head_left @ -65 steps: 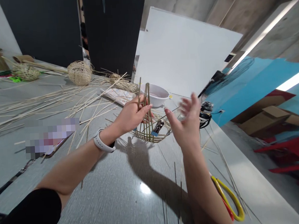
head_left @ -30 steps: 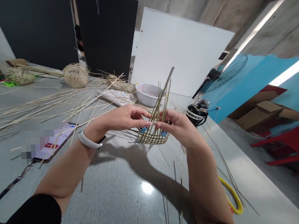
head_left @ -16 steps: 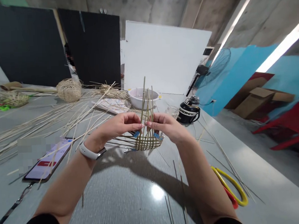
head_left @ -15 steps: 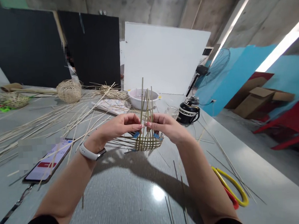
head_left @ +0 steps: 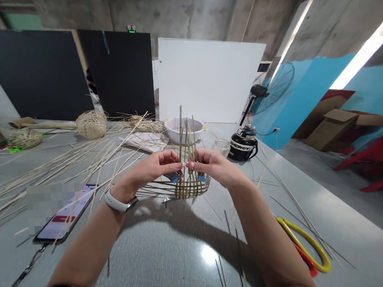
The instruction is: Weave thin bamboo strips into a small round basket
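Observation:
A small, partly woven bamboo basket (head_left: 192,189) stands on the grey table in front of me, with several upright strips (head_left: 188,139) rising from it and others trailing out to the left. My left hand (head_left: 163,165) pinches strips at the basket's left side, thumb pointing inward. From the other side my right hand (head_left: 209,165) pinches too, and the two thumb tips nearly meet at the uprights. Blue clips (head_left: 201,177) sit on the weave below the fingers. Which strip each fingertip grips is hard to make out.
Loose bamboo strips (head_left: 60,161) cover the table's left side, near a phone (head_left: 65,214). Behind stand a round woven basket (head_left: 91,124), a white basin (head_left: 184,131), a glass jar (head_left: 222,147) and a black jug (head_left: 242,144). Yellow-and-red-handled scissors (head_left: 307,244) lie at right.
My head view has tilted up slightly, so the table things appear lower. Both hands keep their pinch on the basket's strips, with little visible movement.

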A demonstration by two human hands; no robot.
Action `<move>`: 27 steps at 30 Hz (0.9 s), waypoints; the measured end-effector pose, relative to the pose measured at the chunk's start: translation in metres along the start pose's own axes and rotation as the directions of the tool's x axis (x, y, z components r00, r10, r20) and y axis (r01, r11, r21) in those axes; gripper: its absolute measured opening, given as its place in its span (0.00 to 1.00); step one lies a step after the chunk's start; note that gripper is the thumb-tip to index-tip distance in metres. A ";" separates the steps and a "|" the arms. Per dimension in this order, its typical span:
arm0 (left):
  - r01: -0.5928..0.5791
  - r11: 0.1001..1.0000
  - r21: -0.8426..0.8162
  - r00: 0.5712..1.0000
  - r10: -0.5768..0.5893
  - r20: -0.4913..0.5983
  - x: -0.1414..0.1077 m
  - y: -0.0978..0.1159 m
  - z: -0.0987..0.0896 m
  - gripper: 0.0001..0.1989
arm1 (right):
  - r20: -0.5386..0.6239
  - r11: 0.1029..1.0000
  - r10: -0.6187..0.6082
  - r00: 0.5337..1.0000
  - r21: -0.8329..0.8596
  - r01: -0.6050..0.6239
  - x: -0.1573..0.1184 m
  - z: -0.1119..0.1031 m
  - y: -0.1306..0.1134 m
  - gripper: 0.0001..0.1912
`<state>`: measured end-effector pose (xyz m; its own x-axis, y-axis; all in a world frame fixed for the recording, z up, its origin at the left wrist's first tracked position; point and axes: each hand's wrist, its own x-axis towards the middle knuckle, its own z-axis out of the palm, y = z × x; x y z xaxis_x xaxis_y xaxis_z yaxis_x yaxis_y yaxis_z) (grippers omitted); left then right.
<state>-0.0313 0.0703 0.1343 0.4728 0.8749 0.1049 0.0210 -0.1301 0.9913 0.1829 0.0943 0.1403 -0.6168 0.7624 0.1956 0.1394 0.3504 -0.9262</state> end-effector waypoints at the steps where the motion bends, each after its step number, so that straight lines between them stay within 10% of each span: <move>1: 0.011 1.000 -0.019 1.000 -0.011 0.009 0.000 0.000 -0.001 0.10 | 0.007 1.000 -0.007 1.000 0.008 0.007 0.000 0.000 -0.001 0.13; 27: 0.017 1.000 0.018 0.994 -0.019 0.108 -0.002 -0.005 -0.013 0.11 | 0.001 0.997 0.020 1.000 0.073 -0.020 0.000 0.002 -0.003 0.11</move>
<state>-0.0438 0.0754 0.1303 0.5648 0.8216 0.0772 0.0451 -0.1241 0.9912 0.1809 0.0923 0.1420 -0.6148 0.7686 0.1769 0.0949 0.2947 -0.9508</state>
